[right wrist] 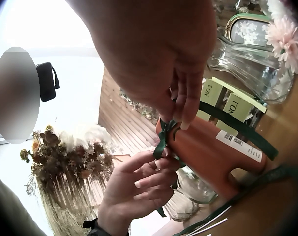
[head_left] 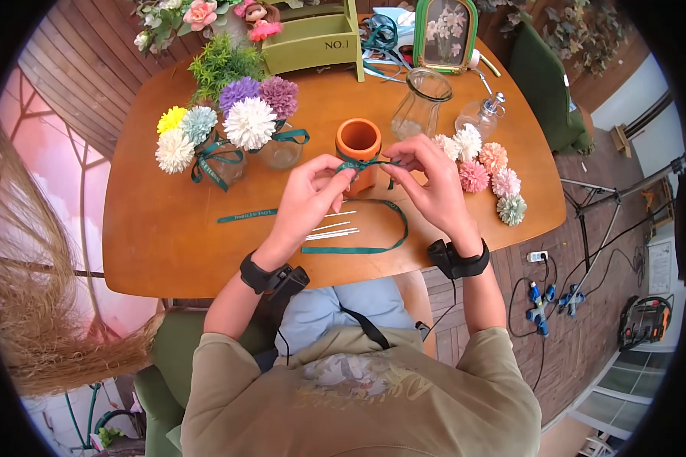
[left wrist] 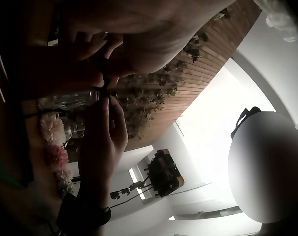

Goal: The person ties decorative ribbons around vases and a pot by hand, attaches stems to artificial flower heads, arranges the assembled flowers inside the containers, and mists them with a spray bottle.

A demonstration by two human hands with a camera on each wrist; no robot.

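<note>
A terracotta-orange pot point(head_left: 367, 180) stands on the table in front of the person. Its white label point(right wrist: 240, 145) shows in the right wrist view. Green ribbon point(head_left: 355, 164) is looped at the pot's near side, just below the rim. My left hand point(head_left: 314, 196) pinches the ribbon at the left of the loop with thumb and fingers. On the other side, my right hand point(head_left: 436, 189) pinches it between thumb and fingertips. A ribbon tail point(right wrist: 242, 129) runs down past the pot. The left wrist view is dark, so the ribbon is hardly visible there.
Several white sticks point(head_left: 331, 233) and a long curved ribbon point(head_left: 351, 250) lie nearest the person. Flowers in ribboned jars point(head_left: 225, 164) stand at the left. Loose pompom flowers point(head_left: 474, 177), a glass vase point(head_left: 419, 107) and a glass spray bottle point(head_left: 479, 118) are at the right.
</note>
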